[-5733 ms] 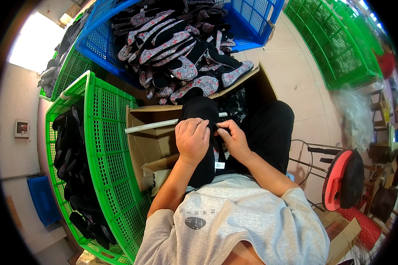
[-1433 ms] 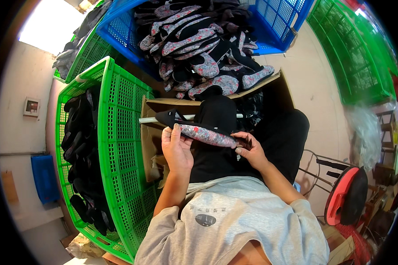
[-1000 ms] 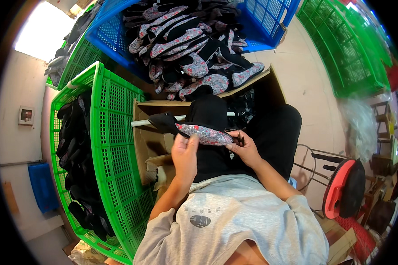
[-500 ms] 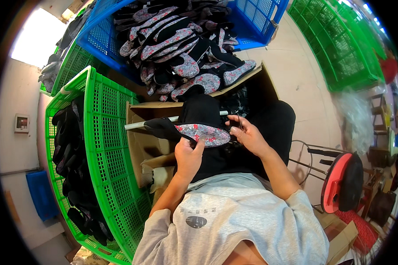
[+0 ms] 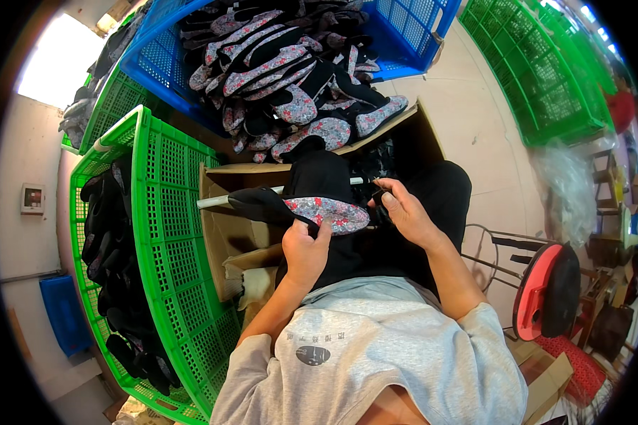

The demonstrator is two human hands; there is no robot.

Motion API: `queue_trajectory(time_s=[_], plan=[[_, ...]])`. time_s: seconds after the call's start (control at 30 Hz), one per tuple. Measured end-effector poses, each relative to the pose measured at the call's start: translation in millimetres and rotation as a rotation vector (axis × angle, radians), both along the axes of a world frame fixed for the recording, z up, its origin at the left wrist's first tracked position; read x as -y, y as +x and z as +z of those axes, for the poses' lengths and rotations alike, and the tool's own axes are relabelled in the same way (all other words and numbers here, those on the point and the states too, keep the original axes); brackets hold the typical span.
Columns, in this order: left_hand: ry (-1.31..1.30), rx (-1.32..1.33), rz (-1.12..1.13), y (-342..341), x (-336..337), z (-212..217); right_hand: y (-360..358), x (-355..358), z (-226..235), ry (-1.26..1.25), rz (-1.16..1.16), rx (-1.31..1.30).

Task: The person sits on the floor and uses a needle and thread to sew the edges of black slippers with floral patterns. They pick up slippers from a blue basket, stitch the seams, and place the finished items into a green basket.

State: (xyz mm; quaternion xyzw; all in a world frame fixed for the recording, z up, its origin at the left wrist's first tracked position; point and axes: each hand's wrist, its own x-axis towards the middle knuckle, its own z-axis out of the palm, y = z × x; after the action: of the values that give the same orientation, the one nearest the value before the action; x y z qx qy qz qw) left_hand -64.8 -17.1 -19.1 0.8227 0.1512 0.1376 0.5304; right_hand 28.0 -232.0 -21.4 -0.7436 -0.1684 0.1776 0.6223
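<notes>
Right over the lap, the left hand [image 5: 303, 249] is closed around a shoe upper [image 5: 301, 209] — thumb on its patterned face, fingers hidden beneath — and holds it level above the person's black trousers. The right hand [image 5: 404, 212] sits just beside the upper's right tip, fingers pinched on something small and dark there; what it grips I cannot tell. The upper is a long, flat, pointed piece, its right part grey with a red floral print, its left part plain black.

Just behind it an open cardboard box [image 5: 223, 227] stands by the knees, with a white rod [image 5: 216, 202] lying across its mouth. To the left, a green plastic crate [image 5: 170, 248] holds a stack of black pieces [image 5: 113, 269]. Farther out, a blue crate [image 5: 404, 35] is heaped with a pile of floral and black uppers [image 5: 283, 85], some spilling over its near edge. More green crates [image 5: 546, 78] stand at the upper right — on a pale tiled floor [image 5: 475, 127]. A red stool [image 5: 546, 290] stands at the right, a pale wall [image 5: 28, 234] at the left.
</notes>
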Motion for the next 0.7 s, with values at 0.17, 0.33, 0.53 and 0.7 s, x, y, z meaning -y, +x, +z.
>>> queue_trajectory(time_s=[0.17,0.33,0.53,0.7], plan=[[0.029,-0.016,0.038,1,1,-6,-5,-4,8,0.006,0.04,-0.068],[0.052,-0.042,0.031,3,2,0,-7,-6,10,-0.154,0.038,0.176],[0.052,-0.027,0.037,3,3,-1,-9,-9,10,-0.276,0.0,0.288],[0.091,0.026,0.039,4,5,0,-9,-12,12,-0.332,-0.018,0.346]])
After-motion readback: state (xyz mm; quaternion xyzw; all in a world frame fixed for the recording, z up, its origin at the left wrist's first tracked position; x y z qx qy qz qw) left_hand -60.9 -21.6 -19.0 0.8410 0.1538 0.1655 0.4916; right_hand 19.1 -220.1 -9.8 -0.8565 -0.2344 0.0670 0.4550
